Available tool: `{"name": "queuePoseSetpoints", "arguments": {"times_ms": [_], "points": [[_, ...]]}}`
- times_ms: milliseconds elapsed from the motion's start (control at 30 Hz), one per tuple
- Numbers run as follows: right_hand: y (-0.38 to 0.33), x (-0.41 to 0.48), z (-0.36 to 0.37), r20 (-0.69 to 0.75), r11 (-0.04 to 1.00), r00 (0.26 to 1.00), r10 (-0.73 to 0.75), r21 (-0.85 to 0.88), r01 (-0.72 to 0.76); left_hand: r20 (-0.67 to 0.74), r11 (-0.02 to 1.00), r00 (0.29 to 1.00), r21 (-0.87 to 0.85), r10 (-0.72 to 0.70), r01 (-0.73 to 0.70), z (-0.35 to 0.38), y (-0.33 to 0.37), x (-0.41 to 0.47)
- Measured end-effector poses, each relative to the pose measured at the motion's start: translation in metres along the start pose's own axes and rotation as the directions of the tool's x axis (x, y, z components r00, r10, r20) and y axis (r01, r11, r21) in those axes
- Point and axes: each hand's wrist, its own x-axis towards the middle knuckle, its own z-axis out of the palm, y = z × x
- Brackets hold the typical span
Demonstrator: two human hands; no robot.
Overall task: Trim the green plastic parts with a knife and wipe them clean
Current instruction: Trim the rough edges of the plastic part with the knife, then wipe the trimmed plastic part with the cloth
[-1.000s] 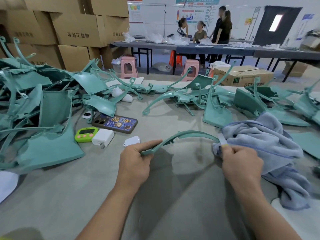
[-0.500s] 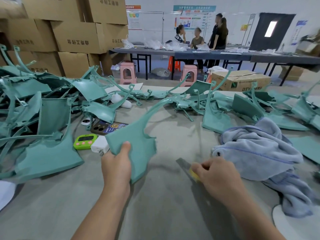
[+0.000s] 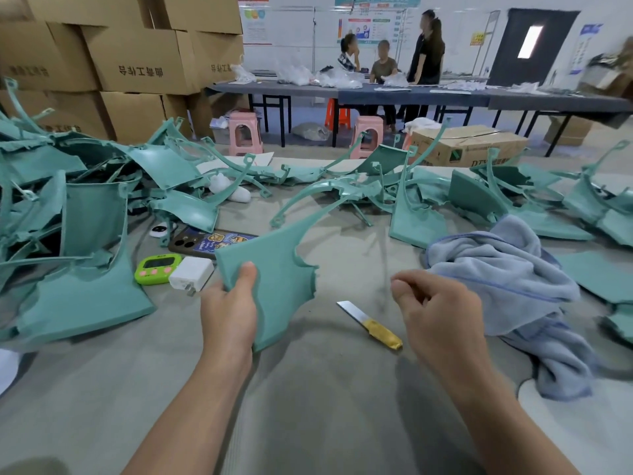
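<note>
- The left hand grips one green plastic part at its lower left corner, thumb on top and fingers underneath, holding it above the grey table at centre frame
- The right hand holds nothing; its fingers are loosely curled and it hovers right of centre, near the blue-grey towel
- The knife lies flat on the table between the two hands, bare blade pointing to the upper left, yellow handle toward the lower right
- Risk: reaching for the knife without looking could land fingers on the blade, not the handle
- Risk: gripped at one corner only, the part may twist or slip under cutting pressure along its ragged right edge
- Risk: its long thin arm reaches toward the heap of parts at upper centre and could snag there
- Risk: pulling the towel could drag the knife along
</note>
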Motion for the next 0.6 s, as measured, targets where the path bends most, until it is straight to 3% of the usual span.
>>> {"name": "queuePoseSetpoints", "arguments": {"times_ms": [67, 100, 200, 233, 367, 600], "points": [[-0.014, -0.007, -0.002, -0.165, 0.983, 0.983, -0.076, 0.152, 0.102, 0.012, 1.0, 1.0, 0.001, 0.004, -0.004, 0.0, 0.0, -0.001], [-0.017, -0.008, -0.001, -0.149, 0.973, 0.982, -0.115, 0.184, 0.142, 0.013, 1.0, 1.0, 0.002, 0.007, -0.007, -0.001, 0.001, -0.001], [-0.021, -0.011, 0.009, 0.161, 0.99, 0.98, -0.119, 0.092, 0.105, -0.001, 1.0, 1.0, 0.016, 0.014, -0.014, 0.0, 0.0, 0.0], [-0.019, -0.012, 0.012, 0.195, 0.993, 0.974, -0.113, 0.065, 0.102, -0.006, 1.0, 1.0, 0.02, 0.016, -0.016, -0.001, -0.001, 0.0], [-0.015, -0.01, 0.009, 0.042, 0.986, 0.988, -0.15, 0.082, 0.146, -0.001, 1.0, 1.0, 0.021, 0.019, -0.019, 0.0, 0.0, -0.001], [-0.014, 0.017, 0.017, 0.059, 1.0, 0.998, -0.029, -0.01, 0.03, -0.029, 0.999, 1.0, -0.034, -0.007, 0.006, 0.005, 0.0, 0.002]]}}
